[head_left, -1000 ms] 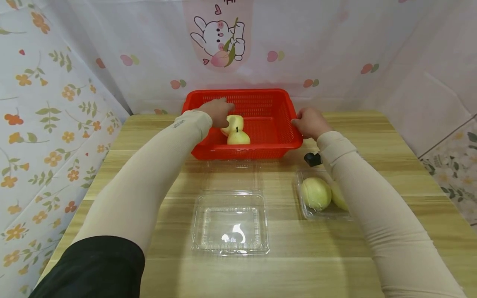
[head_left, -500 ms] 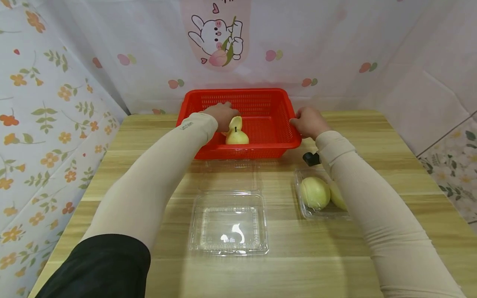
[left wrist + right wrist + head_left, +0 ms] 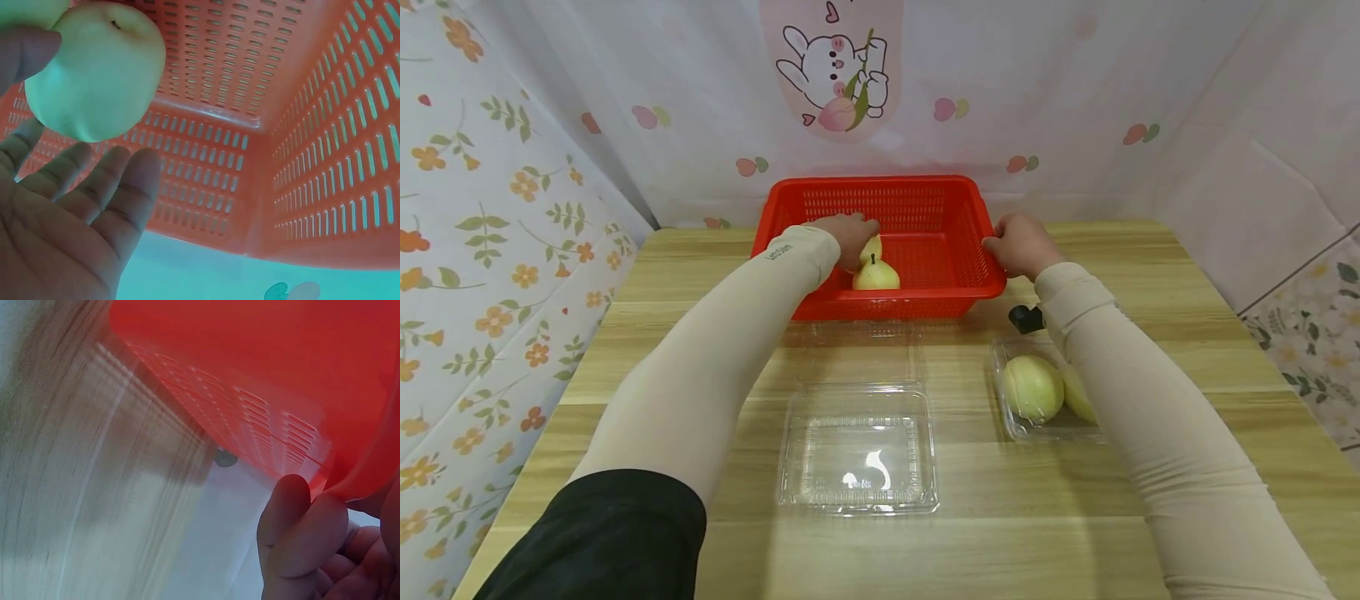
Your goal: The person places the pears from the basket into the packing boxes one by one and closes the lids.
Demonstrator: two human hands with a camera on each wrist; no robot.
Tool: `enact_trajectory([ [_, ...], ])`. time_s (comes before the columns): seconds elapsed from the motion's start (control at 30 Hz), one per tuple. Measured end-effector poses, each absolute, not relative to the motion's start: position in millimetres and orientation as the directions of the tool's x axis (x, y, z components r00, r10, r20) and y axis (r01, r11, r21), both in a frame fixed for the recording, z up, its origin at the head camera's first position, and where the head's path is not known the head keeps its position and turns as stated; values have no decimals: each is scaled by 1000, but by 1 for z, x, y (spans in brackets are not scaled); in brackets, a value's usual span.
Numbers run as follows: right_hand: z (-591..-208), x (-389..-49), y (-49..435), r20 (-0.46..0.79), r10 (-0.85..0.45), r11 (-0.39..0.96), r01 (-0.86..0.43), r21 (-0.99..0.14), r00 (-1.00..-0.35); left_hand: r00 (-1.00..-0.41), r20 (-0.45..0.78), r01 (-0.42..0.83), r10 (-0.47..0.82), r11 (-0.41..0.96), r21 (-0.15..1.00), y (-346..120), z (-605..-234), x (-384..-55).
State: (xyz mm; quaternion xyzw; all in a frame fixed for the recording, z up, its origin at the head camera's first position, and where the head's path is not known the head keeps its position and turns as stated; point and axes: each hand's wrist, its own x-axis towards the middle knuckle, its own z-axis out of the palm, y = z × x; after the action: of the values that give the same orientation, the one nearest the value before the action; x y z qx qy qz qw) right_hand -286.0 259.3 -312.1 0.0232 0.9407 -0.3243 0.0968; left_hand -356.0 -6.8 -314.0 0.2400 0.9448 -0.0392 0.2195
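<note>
Only the left wrist view shows the left hand spread beside a pear inside the basket the right hand pinches.

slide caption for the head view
Left hand at the pears inside a red basket, right hand gripping it, open clear box in front.

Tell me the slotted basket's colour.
The slotted basket is red, seen best in the head view.
</note>
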Motion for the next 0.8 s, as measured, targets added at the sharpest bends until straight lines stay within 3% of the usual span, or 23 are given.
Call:
enact_trajectory([
  [0.17,-311,-286,259,-202,-17,793,110,-599,-979,-794,-430,446,431,892,71,-8,-316,-357],
  [0.8,-311,-287,260,-223,1,798,135,-587,-975,-780,-462,458,422,888,39,-15,-314,-350],
])
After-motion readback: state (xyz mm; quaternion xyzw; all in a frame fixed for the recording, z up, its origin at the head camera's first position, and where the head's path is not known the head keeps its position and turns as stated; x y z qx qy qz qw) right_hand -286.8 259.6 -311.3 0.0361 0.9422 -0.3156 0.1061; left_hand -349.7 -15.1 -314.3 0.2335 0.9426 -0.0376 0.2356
